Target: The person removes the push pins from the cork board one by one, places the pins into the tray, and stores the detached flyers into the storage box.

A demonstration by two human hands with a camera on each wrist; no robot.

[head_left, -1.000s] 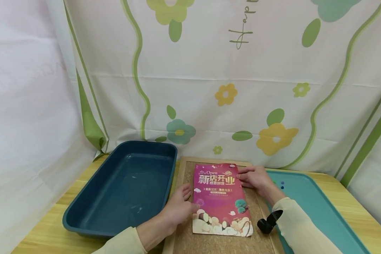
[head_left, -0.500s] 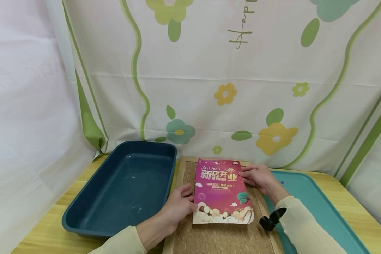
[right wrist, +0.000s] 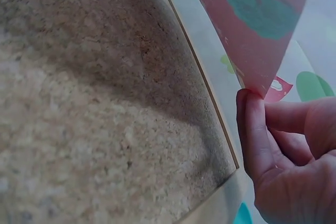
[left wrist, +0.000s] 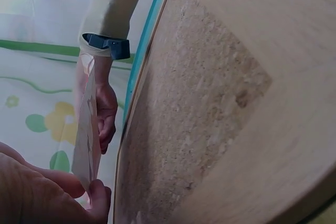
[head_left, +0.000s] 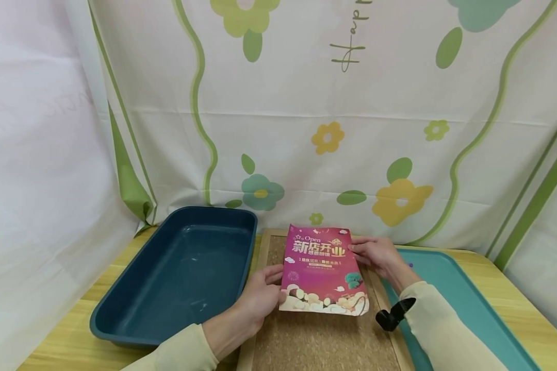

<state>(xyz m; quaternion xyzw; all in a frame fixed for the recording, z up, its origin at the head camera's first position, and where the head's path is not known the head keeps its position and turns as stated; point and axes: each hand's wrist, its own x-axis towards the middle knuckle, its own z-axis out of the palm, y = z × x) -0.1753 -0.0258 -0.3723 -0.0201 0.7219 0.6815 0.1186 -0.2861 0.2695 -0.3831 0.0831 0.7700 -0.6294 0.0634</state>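
Note:
A printed pink-and-purple flyer [head_left: 322,273] with gold Chinese characters and the word "Open" is raised off the framed corkboard [head_left: 325,342]. My left hand [head_left: 261,292] pinches its left edge; in the left wrist view the thumb and a finger meet on the paper [left wrist: 85,140], seen nearly edge-on. Opposite, my right hand [head_left: 379,257] holds the right edge near the top. The right wrist view has that hand [right wrist: 294,150] pinching the sheet [right wrist: 257,19] between thumb and fingers, with the cork surface [right wrist: 105,103] beside it.
A deep dark-blue basin [head_left: 248,257] stands left of the corkboard. On the right lies a turquoise tray [head_left: 455,299], partly under my right forearm, with a small purple piece [head_left: 410,265] on it. A white floral curtain [head_left: 283,154] closes off the back.
The flyer has come up off the cork, its lower edge rising and moving away from me. Both hands keep hold of its sides and have shifted only slightly.

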